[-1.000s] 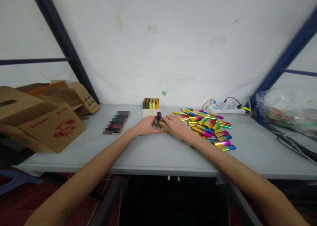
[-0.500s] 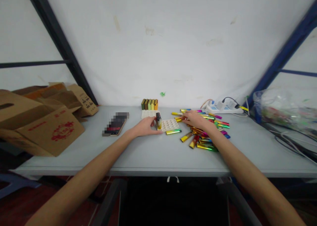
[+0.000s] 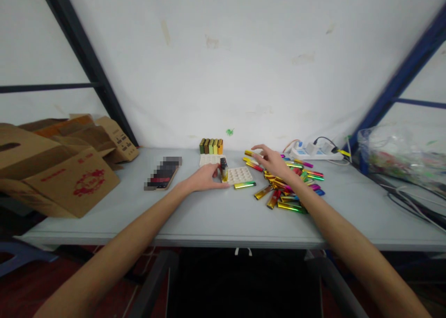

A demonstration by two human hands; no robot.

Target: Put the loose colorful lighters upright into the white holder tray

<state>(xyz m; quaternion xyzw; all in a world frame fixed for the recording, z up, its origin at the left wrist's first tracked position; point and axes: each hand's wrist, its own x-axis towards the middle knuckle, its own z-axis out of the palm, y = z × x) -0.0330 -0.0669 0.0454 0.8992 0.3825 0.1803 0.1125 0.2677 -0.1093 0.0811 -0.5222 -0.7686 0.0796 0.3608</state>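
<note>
My left hand (image 3: 206,177) is closed around a short row of upright lighters (image 3: 224,170) with dark tops, at the left end of a pale tray (image 3: 240,174) with rows of round hollows. My right hand (image 3: 273,162) pinches a yellow lighter (image 3: 248,153) at its fingertips, above the far left side of the heap. Under and beside my right forearm spreads a loose heap of shiny lighters (image 3: 273,199) in gold, red, green and purple. A green-and-yellow lighter (image 3: 245,185) lies just in front of the tray.
Against the wall, a block of upright lighters (image 3: 211,146) stands behind a second pale tray (image 3: 208,160). A phone (image 3: 163,174) lies left. Cardboard boxes (image 3: 80,183) crowd the left end; a power strip (image 3: 315,151), cables and a plastic bag (image 3: 393,153) occupy the right.
My right hand has lifted slightly up and away from the heap, now with a yellow lighter at its fingertips. My left hand has stayed at the tray's left end.
</note>
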